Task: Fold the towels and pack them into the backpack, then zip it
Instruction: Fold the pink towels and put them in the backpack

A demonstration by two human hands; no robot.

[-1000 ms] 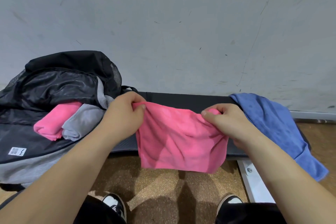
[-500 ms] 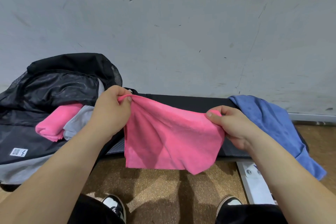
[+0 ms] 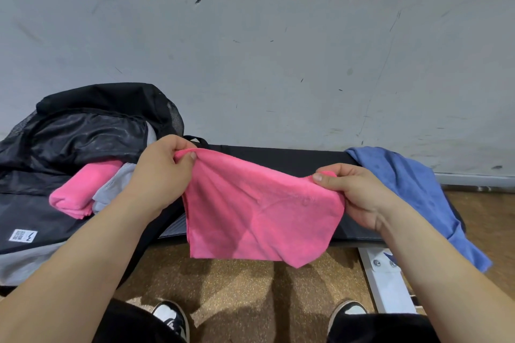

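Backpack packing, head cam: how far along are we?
Done: a folded pink towel and a grey towel sit in the open backpack. In hand: left hand and right hand pinch the top edge of a second pink towel, hanging free. Left: fold and pack it, then the blue towel draped on the bench, then zip.

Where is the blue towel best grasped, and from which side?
Probably pinch the blue towel at its top edge near the wall, coming from above: that part rests on the black bench, while the lower end hangs over the front.

White label (image 3: 22, 236) on backpack (image 3: 83, 131) carries unreadable print.
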